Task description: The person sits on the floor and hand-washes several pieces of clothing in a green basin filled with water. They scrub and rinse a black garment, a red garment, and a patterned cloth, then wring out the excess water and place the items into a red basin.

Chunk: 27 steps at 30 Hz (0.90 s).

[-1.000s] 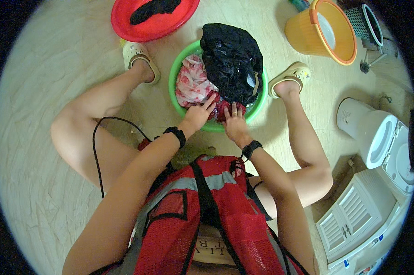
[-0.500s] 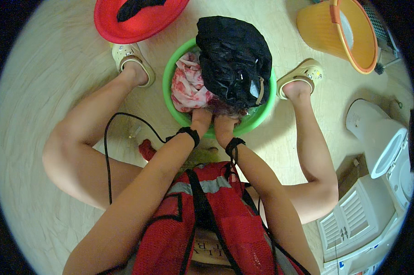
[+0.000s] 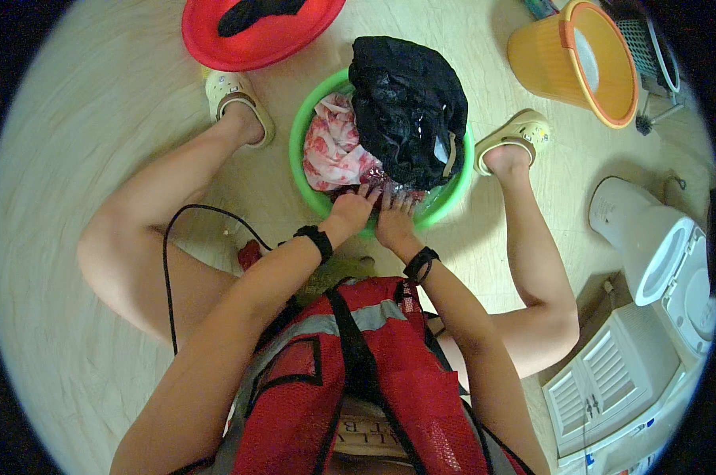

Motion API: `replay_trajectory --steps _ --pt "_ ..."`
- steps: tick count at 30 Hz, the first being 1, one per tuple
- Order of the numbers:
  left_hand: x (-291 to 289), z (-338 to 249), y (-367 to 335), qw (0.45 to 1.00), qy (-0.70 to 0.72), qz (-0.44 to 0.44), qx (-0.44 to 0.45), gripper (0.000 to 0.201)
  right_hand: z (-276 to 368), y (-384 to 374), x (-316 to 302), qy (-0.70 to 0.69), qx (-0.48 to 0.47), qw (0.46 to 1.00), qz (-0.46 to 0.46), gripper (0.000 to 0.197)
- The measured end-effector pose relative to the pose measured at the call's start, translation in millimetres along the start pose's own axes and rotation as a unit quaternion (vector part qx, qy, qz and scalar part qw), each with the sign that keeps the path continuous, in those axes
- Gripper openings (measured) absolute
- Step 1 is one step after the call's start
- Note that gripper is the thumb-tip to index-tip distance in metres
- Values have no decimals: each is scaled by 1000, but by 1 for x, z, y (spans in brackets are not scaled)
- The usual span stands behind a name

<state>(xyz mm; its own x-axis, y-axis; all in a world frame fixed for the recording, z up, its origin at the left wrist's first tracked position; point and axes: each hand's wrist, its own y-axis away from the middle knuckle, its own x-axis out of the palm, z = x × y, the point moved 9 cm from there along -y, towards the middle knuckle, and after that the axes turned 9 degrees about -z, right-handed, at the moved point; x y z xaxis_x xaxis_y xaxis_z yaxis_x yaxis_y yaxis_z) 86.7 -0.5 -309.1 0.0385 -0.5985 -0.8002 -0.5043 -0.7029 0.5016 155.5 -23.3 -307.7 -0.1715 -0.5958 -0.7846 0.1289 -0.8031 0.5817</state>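
Dark red cloth [image 3: 376,176], wet and crumpled, lies at the near side of a round, smooth green basin [image 3: 297,150] on the marbled floor [image 3: 97,158]. Both bare hands press over it side by side: the left hand [image 3: 356,207] angles inward, its fingers a little apart, and the right hand [image 3: 395,222] has its fingers slightly spread, pointing away from the body. Whether either pinches the fabric, one cannot tell. Just beyond, a black garment [image 3: 405,111] bulges in a rounded, glossy, wrinkled mound; to its left a soft white cloth [image 3: 334,146] with red blotches sits in loose folds. Farther off stand a shallow red basin [image 3: 271,43] and a deep orange bucket [image 3: 544,59], tilted.
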Motion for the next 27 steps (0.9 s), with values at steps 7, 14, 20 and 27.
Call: replay_trajectory --steps 7,14,20,27 --pt "3 6 23 998 -41 -17 37 46 18 8 26 -5 -21 996 83 63" --pt "31 16 -2 993 -108 51 -21 30 9 -20 56 -65 -75 982 160 51" --pt "60 14 -2 991 -111 81 4 23 11 -20 27 -64 -20 997 41 34" --pt "-34 34 8 996 80 38 -22 20 -18 -3 -12 72 -104 992 9 19"
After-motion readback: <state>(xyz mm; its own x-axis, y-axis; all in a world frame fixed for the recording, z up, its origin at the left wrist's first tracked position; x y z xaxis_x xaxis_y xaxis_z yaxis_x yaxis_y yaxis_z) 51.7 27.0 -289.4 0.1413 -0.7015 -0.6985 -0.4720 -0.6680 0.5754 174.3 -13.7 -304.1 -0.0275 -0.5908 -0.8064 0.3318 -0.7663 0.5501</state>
